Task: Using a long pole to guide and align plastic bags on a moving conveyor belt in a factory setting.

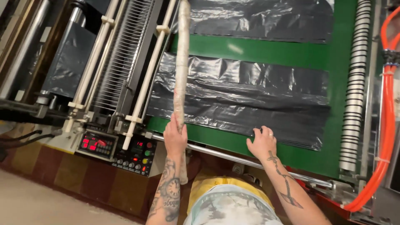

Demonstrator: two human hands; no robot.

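A: How is the left hand (pixel 175 135) posed?

B: It is raised ahead of the body and closed in a fist, knuckles turned away from the camera. The forearm is held nearly upright, and tattoos are seen from wrist to elbow.

A: And the right hand (pixel 261 142)?

B: It is extended forward, palm down, with the fingers (pixel 256 132) curled and slightly spread. A ring is worn on one finger. The forearm is angled in from lower right, and a tattoo is seen along it.

Green conveyor belt (pixel 271 52) carries flat black plastic bags (pixel 241 96); second bag stack (pixel 258 18) lies farther along.
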